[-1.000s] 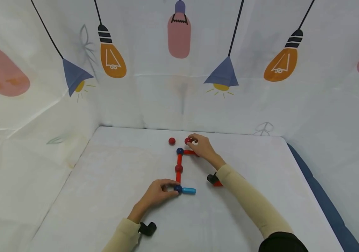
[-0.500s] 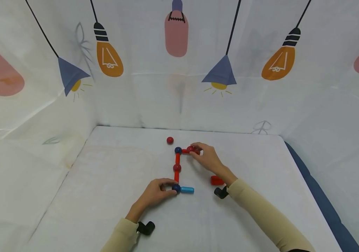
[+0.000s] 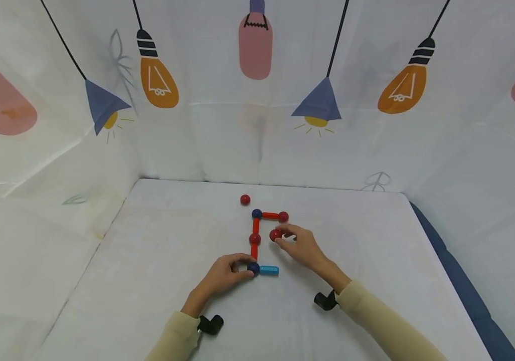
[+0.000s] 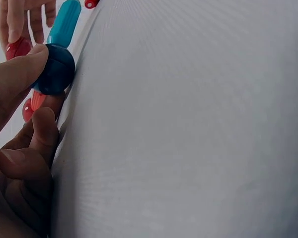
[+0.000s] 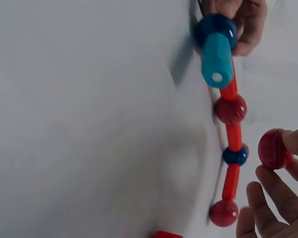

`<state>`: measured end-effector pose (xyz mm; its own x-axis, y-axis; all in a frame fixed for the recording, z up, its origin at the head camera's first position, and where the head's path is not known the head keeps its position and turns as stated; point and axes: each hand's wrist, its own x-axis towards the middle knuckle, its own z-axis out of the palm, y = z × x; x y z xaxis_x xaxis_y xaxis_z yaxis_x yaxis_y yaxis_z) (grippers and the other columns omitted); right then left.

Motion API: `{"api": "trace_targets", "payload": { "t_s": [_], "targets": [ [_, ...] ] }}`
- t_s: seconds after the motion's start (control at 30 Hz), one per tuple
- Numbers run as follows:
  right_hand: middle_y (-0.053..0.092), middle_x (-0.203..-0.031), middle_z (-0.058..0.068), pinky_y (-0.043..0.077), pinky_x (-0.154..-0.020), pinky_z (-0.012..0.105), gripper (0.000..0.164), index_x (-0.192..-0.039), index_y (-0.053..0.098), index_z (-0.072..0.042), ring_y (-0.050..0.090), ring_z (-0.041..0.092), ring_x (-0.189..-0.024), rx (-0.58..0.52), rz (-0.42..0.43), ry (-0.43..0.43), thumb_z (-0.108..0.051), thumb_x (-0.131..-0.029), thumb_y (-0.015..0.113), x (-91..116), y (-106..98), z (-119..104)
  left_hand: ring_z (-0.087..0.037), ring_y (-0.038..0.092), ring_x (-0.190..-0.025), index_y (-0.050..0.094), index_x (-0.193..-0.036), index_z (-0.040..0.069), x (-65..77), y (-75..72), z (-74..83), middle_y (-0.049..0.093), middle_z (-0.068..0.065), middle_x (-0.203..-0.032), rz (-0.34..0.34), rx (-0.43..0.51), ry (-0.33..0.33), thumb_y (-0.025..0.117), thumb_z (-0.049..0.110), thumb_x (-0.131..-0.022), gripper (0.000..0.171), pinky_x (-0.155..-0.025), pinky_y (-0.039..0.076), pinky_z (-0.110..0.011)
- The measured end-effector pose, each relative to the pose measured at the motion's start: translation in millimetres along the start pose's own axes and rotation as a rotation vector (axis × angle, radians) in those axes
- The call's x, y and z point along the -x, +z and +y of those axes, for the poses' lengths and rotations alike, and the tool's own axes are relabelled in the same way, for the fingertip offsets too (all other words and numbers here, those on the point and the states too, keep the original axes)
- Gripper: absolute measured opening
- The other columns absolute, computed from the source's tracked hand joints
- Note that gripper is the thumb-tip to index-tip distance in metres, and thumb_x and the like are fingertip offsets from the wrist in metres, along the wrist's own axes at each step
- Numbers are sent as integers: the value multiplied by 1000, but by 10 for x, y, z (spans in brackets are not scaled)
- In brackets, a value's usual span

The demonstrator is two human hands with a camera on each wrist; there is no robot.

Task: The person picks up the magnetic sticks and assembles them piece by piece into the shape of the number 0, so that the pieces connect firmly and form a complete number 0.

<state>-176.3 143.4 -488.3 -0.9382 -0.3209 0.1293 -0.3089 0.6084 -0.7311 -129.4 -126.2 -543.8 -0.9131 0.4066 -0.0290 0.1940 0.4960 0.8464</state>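
My left hand (image 3: 226,273) pinches a dark blue ball (image 4: 58,72) between thumb and fingers. A light blue rod (image 3: 269,271) sticks out of that ball to the right. From the same ball, a chain of red rods (image 3: 255,225) runs away from me through a red ball (image 3: 254,238) to another blue ball (image 3: 256,214). There it turns right along a red rod (image 3: 270,216) and ends in a red ball (image 3: 283,216). My right hand (image 3: 301,246) pinches a separate red ball (image 5: 273,148) by its sides, just right of the chain's middle.
One loose red ball (image 3: 245,199) lies beyond the chain on the white table (image 3: 185,225). A red piece (image 5: 168,234) shows at the bottom of the right wrist view. Black wrist cameras (image 3: 210,325) hang below both sleeves. A printed white cloth (image 3: 221,145) stands behind the table.
My right hand has taken a loose red ball from beyond the chain and brought it nearer to me, past the chain's right end. The left hand stays on the blue ball.
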Motion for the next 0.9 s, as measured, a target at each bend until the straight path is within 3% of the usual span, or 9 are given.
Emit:
{"api": "trace_targets", "payload": {
  "t_s": [0.17, 0.4, 0.67, 0.9],
  "targets": [
    [75, -116, 1, 57, -91, 43, 40, -131, 69, -8, 67, 22, -107, -12, 1, 2, -23, -95, 76, 221, 78, 49, -5, 51, -65, 74, -120, 23, -12, 13, 34, 71, 5, -111, 9, -26, 13, 77, 32, -93, 29, -59, 44, -21],
    [75, -116, -1, 59, -86, 34, 37, -128, 70, -11, 68, 19, -105, -39, -6, 20, -22, -93, 78, 507, 178, 114, -5, 52, -66, 74, -118, 26, -15, 32, 63, 71, 8, -111, 16, -16, -21, 74, 34, -95, 25, -61, 46, -21],
    [75, -116, -2, 58, -86, 26, 36, -126, 71, -13, 67, 16, -100, -79, 3, 59, -20, -92, 79, 626, 170, 137, -8, 53, -67, 74, -120, 25, 1, 36, 22, 68, 7, -105, 21, 21, -55, 74, 35, -95, 27, -61, 46, -22],
    [74, -113, -3, 57, -82, 23, 35, -124, 71, -15, 66, 15, -95, -72, 8, 53, -20, -91, 80, 713, 147, 173, -7, 52, -64, 75, -118, 25, 1, 37, 25, 69, 7, -103, 28, 38, -46, 75, 34, -94, 26, -59, 45, -22]
  ]
}}
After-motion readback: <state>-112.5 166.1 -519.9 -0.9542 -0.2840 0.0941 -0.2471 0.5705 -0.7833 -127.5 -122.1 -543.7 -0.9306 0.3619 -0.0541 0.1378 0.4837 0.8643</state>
